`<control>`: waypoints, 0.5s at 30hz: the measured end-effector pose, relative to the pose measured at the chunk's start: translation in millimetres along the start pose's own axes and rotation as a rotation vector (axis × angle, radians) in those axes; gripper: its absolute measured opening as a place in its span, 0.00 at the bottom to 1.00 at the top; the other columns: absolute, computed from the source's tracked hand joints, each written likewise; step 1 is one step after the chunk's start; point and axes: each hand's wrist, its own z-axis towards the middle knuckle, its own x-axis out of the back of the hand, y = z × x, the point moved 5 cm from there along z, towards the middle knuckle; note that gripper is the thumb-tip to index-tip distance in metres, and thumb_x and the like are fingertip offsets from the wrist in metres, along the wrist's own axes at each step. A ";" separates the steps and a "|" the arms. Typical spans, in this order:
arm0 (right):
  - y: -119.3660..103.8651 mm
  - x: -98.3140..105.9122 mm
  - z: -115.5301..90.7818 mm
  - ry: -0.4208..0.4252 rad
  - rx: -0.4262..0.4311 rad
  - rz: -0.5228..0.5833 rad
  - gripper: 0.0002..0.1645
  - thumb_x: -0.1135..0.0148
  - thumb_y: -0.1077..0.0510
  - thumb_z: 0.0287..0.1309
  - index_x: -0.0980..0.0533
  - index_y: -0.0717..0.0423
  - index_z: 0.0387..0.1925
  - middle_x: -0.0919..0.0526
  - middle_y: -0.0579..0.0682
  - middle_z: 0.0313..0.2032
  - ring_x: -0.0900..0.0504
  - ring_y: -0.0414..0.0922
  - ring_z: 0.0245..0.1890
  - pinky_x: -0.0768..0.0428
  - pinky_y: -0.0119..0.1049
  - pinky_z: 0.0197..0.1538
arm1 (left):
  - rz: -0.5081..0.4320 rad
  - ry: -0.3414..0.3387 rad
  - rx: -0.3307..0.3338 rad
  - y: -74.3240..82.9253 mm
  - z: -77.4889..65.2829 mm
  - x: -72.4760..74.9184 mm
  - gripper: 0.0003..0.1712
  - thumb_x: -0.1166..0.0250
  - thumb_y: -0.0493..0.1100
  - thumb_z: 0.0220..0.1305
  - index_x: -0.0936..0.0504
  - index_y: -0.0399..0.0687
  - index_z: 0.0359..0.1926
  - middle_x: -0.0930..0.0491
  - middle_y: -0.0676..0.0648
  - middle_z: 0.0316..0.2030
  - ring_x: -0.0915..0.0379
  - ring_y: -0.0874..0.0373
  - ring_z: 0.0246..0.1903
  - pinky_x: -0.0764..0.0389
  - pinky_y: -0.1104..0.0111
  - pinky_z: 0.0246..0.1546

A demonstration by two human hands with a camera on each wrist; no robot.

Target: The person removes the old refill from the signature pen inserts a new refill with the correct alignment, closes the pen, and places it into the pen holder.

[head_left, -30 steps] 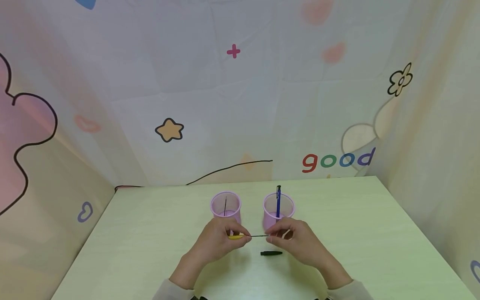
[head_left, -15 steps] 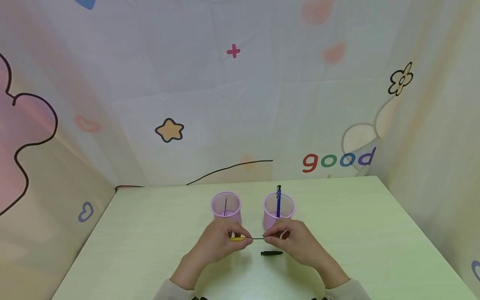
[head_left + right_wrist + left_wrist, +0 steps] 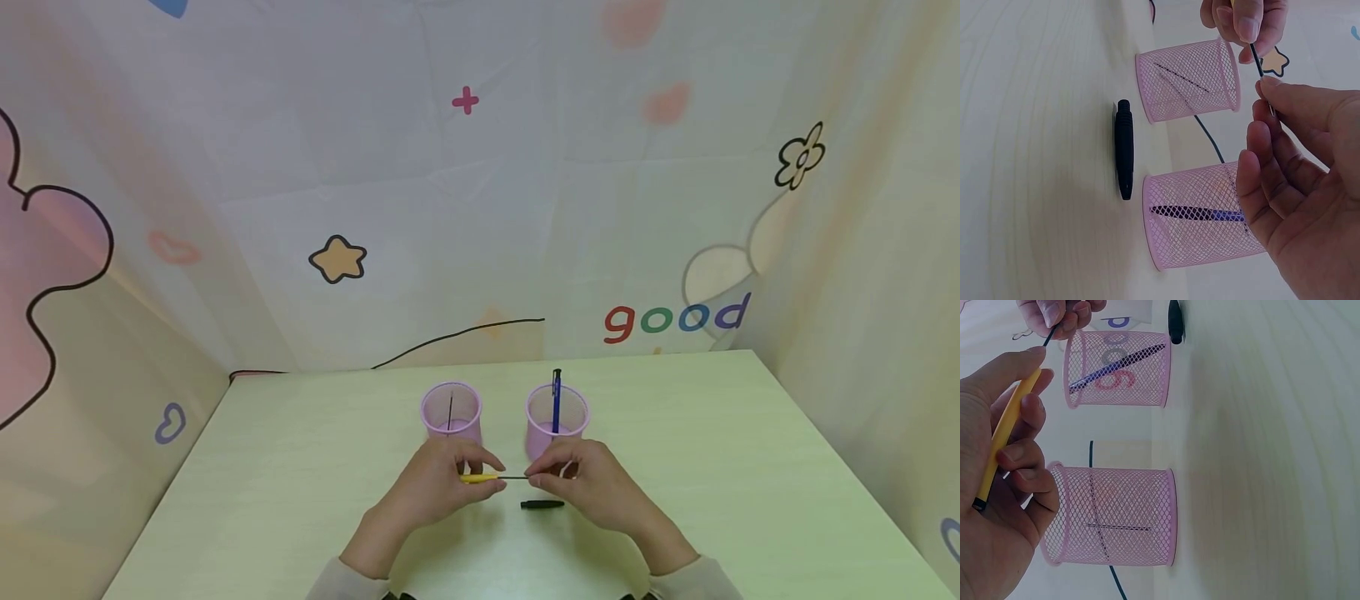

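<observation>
Left hand (image 3: pixel 438 482) holds the yellow barrel (image 3: pixel 1005 437) in curled fingers, right hand (image 3: pixel 591 485) pinches the thin rod (image 3: pixel 513 478) between thumb and finger, and we have both up above the table (image 3: pixel 300 475)! How far the rod sits inside, we can't tell. Our worry: a loose pinch or crooked push could bend the rod or let it slip, perhaps down by the black piece (image 3: pixel 1124 150). We count one barrel, one held rod, one black piece, two cups: right cup (image 3: pixel 537 440) with one blue pen (image 3: pixel 557 410), left cup (image 3: pixel 469 432) with one thin stick (image 3: pixel 451 408).
</observation>
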 end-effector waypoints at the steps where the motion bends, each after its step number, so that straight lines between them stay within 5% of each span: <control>1: 0.2 -0.2 0.0 -0.001 -0.001 0.001 0.03 0.28 0.52 0.64 0.12 0.44 0.36 0.15 0.38 0.33 0.21 0.34 0.36 0.21 0.33 0.41 | -0.007 -0.003 0.004 -0.5 0.0 -0.3 0.08 0.23 0.50 0.61 0.08 0.57 0.41 0.23 0.64 0.26 0.32 0.69 0.25 0.27 0.74 0.26; 15: -0.9 -1.1 1.1 -0.007 -0.011 -0.005 0.02 0.28 0.52 0.64 0.12 0.43 0.36 0.15 0.38 0.33 0.21 0.34 0.36 0.21 0.32 0.41 | -0.051 -0.002 0.009 -2.6 -0.3 -2.6 0.04 0.24 0.48 0.62 0.13 0.63 0.35 0.20 0.65 0.27 0.24 0.63 0.31 0.22 0.73 0.34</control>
